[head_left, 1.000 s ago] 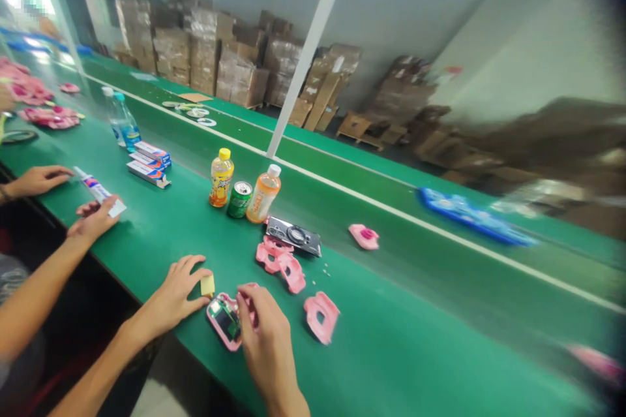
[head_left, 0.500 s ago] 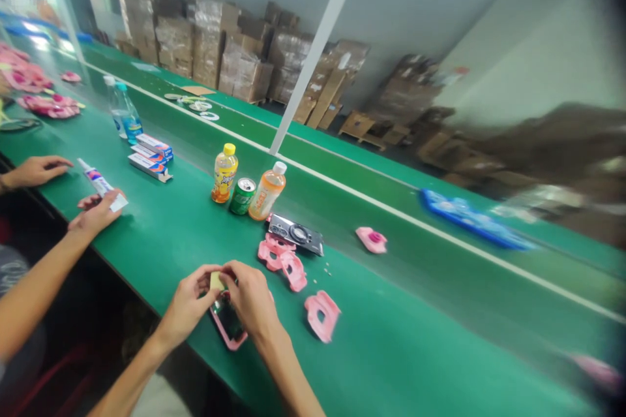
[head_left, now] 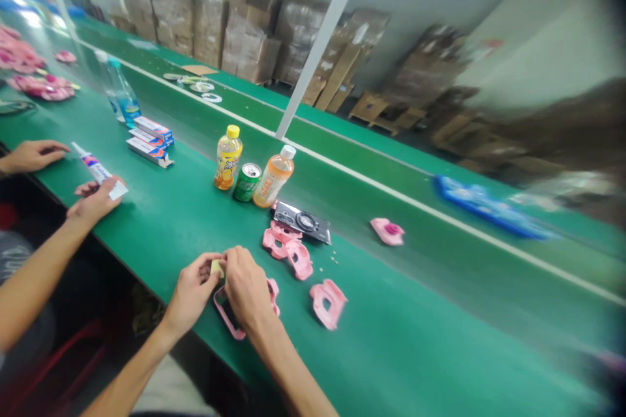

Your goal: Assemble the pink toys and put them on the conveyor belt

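My left hand (head_left: 193, 286) pinches a small yellowish piece (head_left: 217, 267) between its fingertips. Close against it on the right, my right hand (head_left: 246, 283) has its fingers curled at the same piece; whatever lies under its palm is hidden. Beneath both hands a pink-framed dark item (head_left: 229, 316) rests on the green table (head_left: 391, 339), partly covered by my right hand. Pink shell pieces (head_left: 298, 258) lie just beyond, below a black and silver case (head_left: 303, 221). Another pink shell (head_left: 328, 304) sits alone to the right.
Two drink bottles (head_left: 227, 159) (head_left: 274, 175) flank a green can (head_left: 247, 182) beyond my hands. Small boxes (head_left: 149, 145) are further left. A neighbouring person's hand (head_left: 98, 200) holds a white tube (head_left: 92, 166). A pink piece (head_left: 388, 231) and a blue tray (head_left: 489, 208) lie right.
The view has shifted slightly. My right hand has turned over the pink-framed item and covers more of it; a pink part now shows on its right side. The yellowish piece stays between my fingers.
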`<state>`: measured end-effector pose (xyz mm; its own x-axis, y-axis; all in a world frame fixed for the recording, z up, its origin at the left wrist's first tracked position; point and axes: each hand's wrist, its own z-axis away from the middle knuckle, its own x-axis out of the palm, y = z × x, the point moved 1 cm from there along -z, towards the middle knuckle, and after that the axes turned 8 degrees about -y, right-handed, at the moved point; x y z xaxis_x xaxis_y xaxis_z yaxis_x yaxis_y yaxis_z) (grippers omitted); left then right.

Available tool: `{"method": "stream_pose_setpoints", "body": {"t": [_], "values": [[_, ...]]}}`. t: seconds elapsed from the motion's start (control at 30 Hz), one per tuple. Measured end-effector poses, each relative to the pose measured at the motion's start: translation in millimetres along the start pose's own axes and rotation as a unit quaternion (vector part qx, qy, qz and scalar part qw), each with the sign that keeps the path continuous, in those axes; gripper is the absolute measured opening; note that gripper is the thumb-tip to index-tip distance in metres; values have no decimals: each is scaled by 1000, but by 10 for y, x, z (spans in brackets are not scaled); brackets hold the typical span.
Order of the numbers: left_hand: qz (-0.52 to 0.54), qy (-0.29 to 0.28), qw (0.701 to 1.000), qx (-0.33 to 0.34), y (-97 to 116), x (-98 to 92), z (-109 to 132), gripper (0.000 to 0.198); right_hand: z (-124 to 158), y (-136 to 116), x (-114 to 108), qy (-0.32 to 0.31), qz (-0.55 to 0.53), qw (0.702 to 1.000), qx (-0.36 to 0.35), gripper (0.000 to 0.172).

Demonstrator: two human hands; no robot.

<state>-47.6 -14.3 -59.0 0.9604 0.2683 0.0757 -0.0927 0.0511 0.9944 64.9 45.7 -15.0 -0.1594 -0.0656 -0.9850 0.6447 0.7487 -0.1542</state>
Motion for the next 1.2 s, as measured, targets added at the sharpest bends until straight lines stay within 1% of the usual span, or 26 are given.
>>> {"method": "stream_pose_setpoints", "body": {"t": [0.2,0.37,0.53,0.6,0.63,0.67,0.73,0.8,0.83,0.9,0.97,1.0,1.03,1.07,1.1,1.13,1.17,1.2], "values": [[-1,24,1000,-4,22,37,-15,33,53,-77,39,17,26,999,14,18],[9,32,999,-3,-4,35,18,32,34,-71,50,29,18,999,2,13],[7,44,999,-8,-16,44,39,33,34,-100,53,33,-3,999,-10,15],[6,50,999,-10,2,20,27,38,89,-107,32,29,-21,999,-25,17],[11,47,999,-10,19,-2,19,43,126,-101,15,27,-29,999,-31,18],[22,32,999,-14,40,-31,11,49,165,-86,-5,26,-41,998,-38,19],[76,-25,996,-39,88,-97,-2,55,223,-43,-44,28,-75,995,-67,20],[161,-86,980,-74,137,-156,-8,51,233,-7,-77,30,-111,987,-110,22],[200,-100,971,-87,158,-177,-10,47,219,-4,-93,31,-124,983,-130,22],[251,-87,959,-98,195,-195,-18,43,182,-39,-135,29,-128,978,-161,21],[274,-54,954,-109,222,-182,-31,41,214,-110,-207,41,-119,975,-184,24],[280,-35,952,-116,231,-169,-36,41,293,-136,-253,47,-121,973,-191,26],[286,-16,950,-122,236,-157,-38,41,432,-140,-301,53,-135,972,-185,28],[290,1,949,-127,236,-147,-37,41,639,-114,-346,56,-160,972,-160,30],[291,14,948,-130,230,-142,-31,41,919,-55,-383,59,-189,974,-112,30],[287,23,949,-132,216,-143,-23,42,1273,30,-405,61,-220,973,-39,29],[279,29,950,-134,196,-150,-14,42,1691,125,-412,65,-234,969,52,29],[269,33,953,-135,171,-161,-6,43,2157,213,-404,85,-215,959,161,23]]}}
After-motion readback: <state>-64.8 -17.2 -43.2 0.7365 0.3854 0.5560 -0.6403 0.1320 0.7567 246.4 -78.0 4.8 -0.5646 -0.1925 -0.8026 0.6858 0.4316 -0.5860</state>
